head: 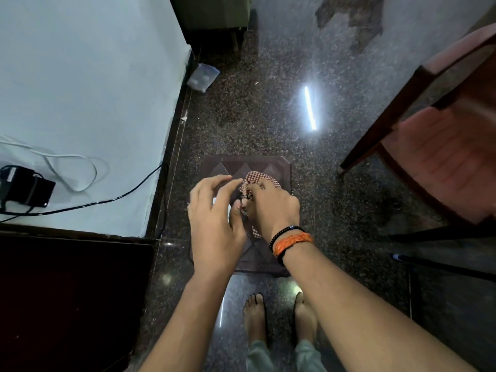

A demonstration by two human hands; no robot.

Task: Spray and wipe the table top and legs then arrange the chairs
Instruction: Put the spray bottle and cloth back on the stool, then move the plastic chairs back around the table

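Right hand (271,208) grips checked cloth (259,181), bunched, above floor mat (273,165). Left hand (214,213) spread, holds nothing, touching cloth edge. Risk: loose bunch slips, drops to floor. Chair (440,157) near right.

Speckled dark granite floor (268,116) gleaming with a light streak. Lying on it: brown diamond-patterned mat (271,167). Beyond the mat, leaning near the wall, clear plastic container (201,77). Right of the mat, wooden chair (429,146) standing. Bare feet (255,315) planted just behind the mat.
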